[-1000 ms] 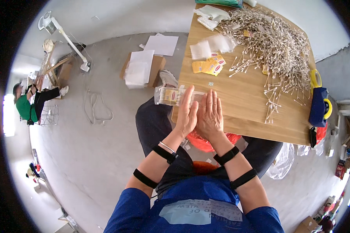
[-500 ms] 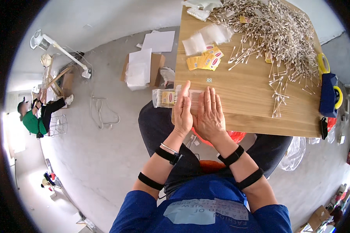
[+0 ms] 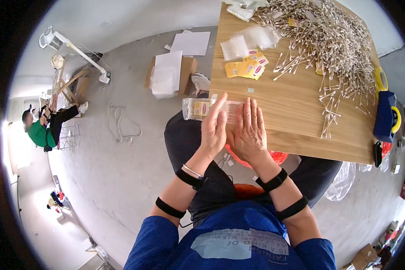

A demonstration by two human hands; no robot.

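At the wooden table's [image 3: 288,114] edge, straight-fingered hands [image 3: 250,134] partly hide a cotton swab packet [image 3: 197,109].

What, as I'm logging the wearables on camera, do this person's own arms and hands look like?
The left hand and right hand are ungloved. Each forearm wears two black straps, one near the wrist and one nearer the elbow. A thin, pale bangle circles the left wrist. The shirt's blue sleeves are short.
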